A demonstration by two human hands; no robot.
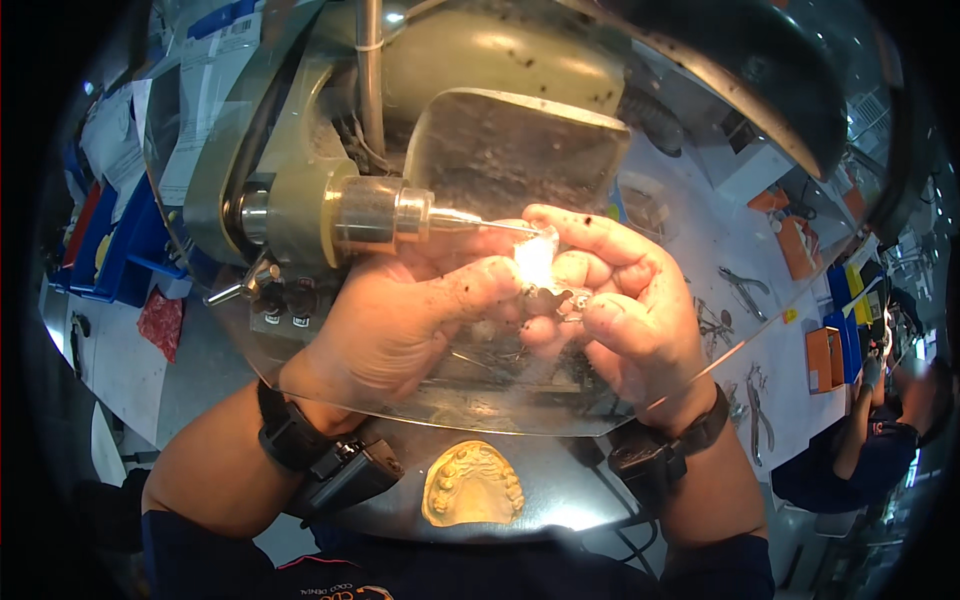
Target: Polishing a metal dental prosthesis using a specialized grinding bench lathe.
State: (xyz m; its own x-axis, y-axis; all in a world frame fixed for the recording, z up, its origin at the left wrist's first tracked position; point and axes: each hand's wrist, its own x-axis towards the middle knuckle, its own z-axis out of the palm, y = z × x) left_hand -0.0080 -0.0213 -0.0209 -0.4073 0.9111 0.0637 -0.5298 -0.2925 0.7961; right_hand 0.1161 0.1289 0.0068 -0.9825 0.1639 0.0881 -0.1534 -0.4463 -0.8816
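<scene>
Both hands pinch a small metal dental framework [548,300] with clasp-like loops at its lower right. My left hand [385,315] grips it from the left between thumb and fingers, just below the spindle [400,215] of a green bench grinder. From the right my right hand [645,305] closes on the same piece, index finger stretched above it. The spindle's thin bit [495,224] reaches the top of the work, where bright glare hides the contact. Below the hands, a yellow plaster dental model [472,487] lies with its teeth showing.
A transparent shield [480,424] spans over the hands. Pliers [757,415] and other metal tools lie on the right bench, near orange bins [825,360]. A blue bin [125,255] and a red bag [161,325] sit left. A co-worker [850,450] is at far right.
</scene>
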